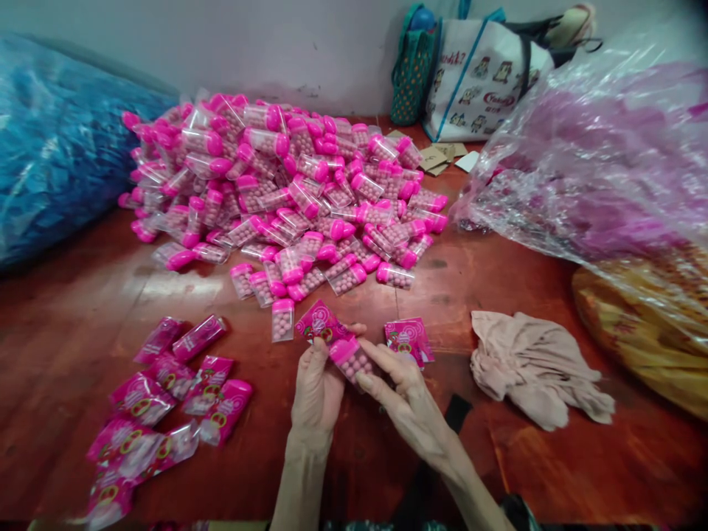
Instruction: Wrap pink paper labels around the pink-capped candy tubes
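Observation:
My left hand (319,383) pinches a pink printed sleeve (319,321) between thumb and fingers. Just to its right, my right hand (399,383) grips a small clear container (352,359) of pink balls by its sides, its pink cap pointing up and left. The cap touches or overlaps the lower edge of the sleeve. Past my hands lies a big heap of similar capped containers (299,199). A small stack of flat printed sleeves (408,339) rests right of my hands. At the left, several containers in pink printed wrapping (141,398) lie in a loose pile.
A blue plastic bag (66,140) bulges at the left. A crumpled beige cloth (536,365) lies at the right, near a clear bag of pink pieces (608,155) and a yellow-brown bundle (641,324). A white tote (481,81) and green holder (412,74) stand by the wall.

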Tool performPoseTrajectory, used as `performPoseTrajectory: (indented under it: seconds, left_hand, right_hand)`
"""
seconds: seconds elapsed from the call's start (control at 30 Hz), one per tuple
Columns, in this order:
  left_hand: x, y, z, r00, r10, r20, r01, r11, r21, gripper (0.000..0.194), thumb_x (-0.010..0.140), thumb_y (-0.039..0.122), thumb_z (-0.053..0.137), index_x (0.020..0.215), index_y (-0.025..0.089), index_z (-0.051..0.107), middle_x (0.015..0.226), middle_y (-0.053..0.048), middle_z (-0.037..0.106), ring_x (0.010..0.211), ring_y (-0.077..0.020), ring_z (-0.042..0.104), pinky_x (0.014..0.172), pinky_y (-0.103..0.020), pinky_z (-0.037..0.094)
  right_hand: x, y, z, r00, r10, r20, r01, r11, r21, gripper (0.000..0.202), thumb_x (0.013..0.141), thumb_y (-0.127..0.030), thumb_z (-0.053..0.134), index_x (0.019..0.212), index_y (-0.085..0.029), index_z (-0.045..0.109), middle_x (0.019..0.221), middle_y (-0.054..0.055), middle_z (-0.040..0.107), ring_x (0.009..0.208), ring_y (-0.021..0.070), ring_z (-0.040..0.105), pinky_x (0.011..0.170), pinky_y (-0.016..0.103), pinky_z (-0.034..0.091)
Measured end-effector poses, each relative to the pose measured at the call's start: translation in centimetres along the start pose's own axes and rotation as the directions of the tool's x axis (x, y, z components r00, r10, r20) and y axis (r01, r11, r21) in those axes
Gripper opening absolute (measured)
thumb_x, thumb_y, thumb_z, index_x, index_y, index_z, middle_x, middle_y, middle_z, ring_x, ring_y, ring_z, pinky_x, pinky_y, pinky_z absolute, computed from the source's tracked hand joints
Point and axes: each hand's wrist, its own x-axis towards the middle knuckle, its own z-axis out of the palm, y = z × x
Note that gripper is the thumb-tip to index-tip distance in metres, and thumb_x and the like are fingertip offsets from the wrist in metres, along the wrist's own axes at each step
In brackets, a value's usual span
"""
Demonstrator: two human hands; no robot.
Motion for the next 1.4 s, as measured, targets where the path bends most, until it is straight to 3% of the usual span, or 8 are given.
performPoseTrajectory:
  seconds: [0.2,0.43,0.57,0.77,0.97,1.27,1.4]
  left_hand:
    - [0.0,-0.2,0.2,1.000,0.008,0.011,-0.008,1.000,-0.029,0.028,0.074,0.034,0.062,0.093,0.014,0.066,0.091,-0.011,0.069,0.094,-0.0248,0.061,0.082,-0.038,0.047]
    - [0.3,-0.5,0.3,0.995,0.054,-0.087,-0.050,0.998,0.043,0.021,0.074,0.028,0.062,0.085,0.011,0.068,0.084,-0.011,0.070,0.088,-0.0227,0.063,0.080,-0.035,0.047]
    - [0.3,-0.4,0.1,0.998,0.042,-0.053,-0.038,0.996,0.079,0.023,0.077,0.029,0.058,0.083,0.009,0.068,0.085,-0.012,0.070,0.088,-0.0220,0.063,0.079,-0.033,0.048]
    - [0.2,-0.2,-0.1,0.999,-0.010,-0.031,0.013,0.995,0.096,0.031,0.079,0.034,0.054,0.082,0.007,0.069,0.084,-0.013,0.070,0.084,-0.0222,0.063,0.077,-0.033,0.048]
    - [0.2,-0.3,0.0,1.000,-0.004,-0.021,0.006,0.996,0.088,0.029,0.079,0.033,0.054,0.083,0.009,0.069,0.083,-0.012,0.070,0.082,-0.0211,0.063,0.077,-0.032,0.047]
    - [0.1,-0.6,-0.2,0.997,-0.071,-0.011,0.071,0.996,0.051,0.035,0.073,0.043,0.059,0.078,0.009,0.069,0.078,-0.012,0.070,0.079,-0.0239,0.064,0.076,-0.036,0.049]
    - [0.0,-0.7,0.0,0.998,-0.064,-0.016,0.065,0.998,0.024,0.033,0.073,0.041,0.060,0.081,0.010,0.068,0.077,-0.011,0.070,0.077,-0.0231,0.065,0.075,-0.036,0.049]
  right_hand:
    - [-0.2,-0.5,0.6,0.996,-0.061,-0.072,0.054,0.993,-0.107,0.042,0.087,-0.031,0.046,0.129,-0.026,0.042,0.124,0.008,0.052,0.116,0.0261,0.045,0.092,0.042,0.041]
    - [-0.4,-1.9,0.5,0.986,-0.160,-0.055,0.143,0.961,-0.239,0.044,0.088,-0.019,0.040,0.132,-0.023,0.038,0.114,0.010,0.057,0.105,0.0238,0.054,0.085,0.036,0.048]
    - [-0.4,-1.8,0.5,0.991,-0.133,-0.019,0.123,0.954,-0.275,0.043,0.088,-0.020,0.041,0.130,-0.020,0.039,0.119,0.012,0.053,0.109,0.0259,0.051,0.088,0.040,0.046]
    - [-0.1,-1.9,0.4,0.992,-0.126,-0.005,0.123,0.979,-0.161,0.039,0.088,-0.019,0.043,0.126,-0.025,0.043,0.104,0.007,0.057,0.093,0.0197,0.057,0.083,0.034,0.048]
    - [-0.1,-2.2,0.4,0.997,-0.070,-0.027,0.069,0.996,-0.058,0.037,0.087,-0.020,0.045,0.124,-0.024,0.046,0.111,0.007,0.057,0.103,0.0212,0.054,0.088,0.035,0.044]
    - [0.0,-2.2,0.9,0.974,-0.167,-0.154,0.180,0.980,0.078,0.039,0.085,-0.014,0.045,0.123,-0.023,0.048,0.113,0.006,0.058,0.104,0.0193,0.054,0.090,0.031,0.043]
    - [0.0,-2.0,1.3,0.972,-0.117,-0.206,0.135,0.988,0.077,0.036,0.084,-0.018,0.049,0.121,-0.021,0.050,0.108,0.007,0.061,0.097,0.0194,0.058,0.081,0.029,0.048]
